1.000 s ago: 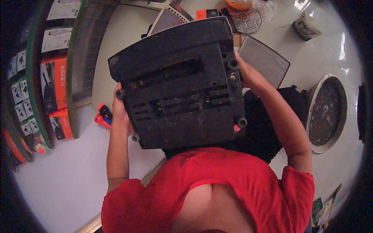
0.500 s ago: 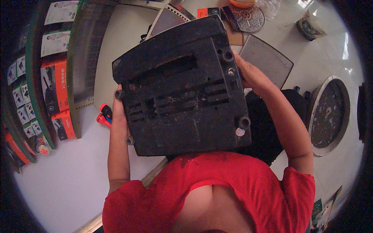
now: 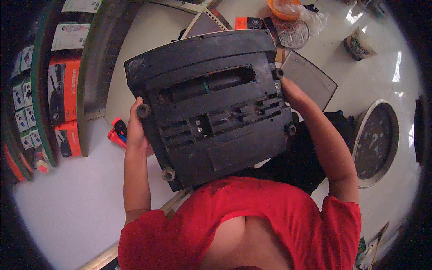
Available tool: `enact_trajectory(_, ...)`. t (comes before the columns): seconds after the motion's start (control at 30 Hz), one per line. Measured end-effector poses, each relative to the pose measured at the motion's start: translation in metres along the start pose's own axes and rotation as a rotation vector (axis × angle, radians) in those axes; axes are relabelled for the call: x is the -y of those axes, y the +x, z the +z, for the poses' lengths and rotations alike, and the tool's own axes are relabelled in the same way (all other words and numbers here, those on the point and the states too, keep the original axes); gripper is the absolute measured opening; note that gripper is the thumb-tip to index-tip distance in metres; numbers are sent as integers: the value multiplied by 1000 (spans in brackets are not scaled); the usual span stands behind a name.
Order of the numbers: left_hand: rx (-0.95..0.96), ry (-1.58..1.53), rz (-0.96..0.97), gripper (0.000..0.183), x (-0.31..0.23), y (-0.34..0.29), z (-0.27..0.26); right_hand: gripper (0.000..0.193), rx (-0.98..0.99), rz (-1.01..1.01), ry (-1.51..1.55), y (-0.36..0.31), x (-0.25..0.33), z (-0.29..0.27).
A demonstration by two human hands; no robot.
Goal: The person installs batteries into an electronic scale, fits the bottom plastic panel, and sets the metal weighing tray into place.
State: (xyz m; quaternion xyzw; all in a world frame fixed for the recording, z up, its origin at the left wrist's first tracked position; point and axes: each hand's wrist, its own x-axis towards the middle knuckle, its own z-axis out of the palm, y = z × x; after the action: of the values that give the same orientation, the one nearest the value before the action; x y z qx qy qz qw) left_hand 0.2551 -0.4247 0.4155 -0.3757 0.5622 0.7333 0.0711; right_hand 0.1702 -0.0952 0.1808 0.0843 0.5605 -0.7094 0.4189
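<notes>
Between my hands is a bulky black plastic device point(image 3: 245, 150), its underside turned up toward me; it looks like a weighing scale. Its underside carries round feet at the corners, a long recessed slot and rows of grooves. My left hand point(image 3: 137, 123) grips the left edge beside an upper foot, the thumb along the side. At the opposite edge, my right hand point(image 3: 292, 95) holds on just below the other upper foot, its fingers largely hidden behind the body. The near edge of the device is close to my red shirt point(image 3: 270, 198).
A flat grey tray-like plate point(image 3: 312, 78) lies on the floor beyond my right hand. Farther off are an orange bowl point(image 3: 284, 10), a perforated metal disc point(image 3: 294, 35) and a tub point(image 3: 357, 45). A round basin point(image 3: 375, 144) stands at right; shelved boxes point(image 3: 63, 99) and flashlights point(image 3: 118, 132) are left.
The device has tilted in my hands, its far end tipping so that the slot and underside show more openly. Both hands keep their hold on its sides.
</notes>
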Motion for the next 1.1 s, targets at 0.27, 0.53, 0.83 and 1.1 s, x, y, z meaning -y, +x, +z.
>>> enact_trajectory(0.27, 61, -35, 40, 47, 1, -13, -9, 49, 46, -33, -74, 1, 0, 6)
enact_trajectory(0.53, 89, 10, 135, 47, 9, -8, -27, 41, 38, 84, -51, -7, 12, 23)
enact_trajectory(0.83, 68, 168, 331, 46, -1, -31, 3, 53, 122, 30, -129, 4, -6, 22)
enact_trajectory(1.1, 72, 234, 404, 46, -3, -39, 4, 60, 120, 16, -124, 9, -8, 26)
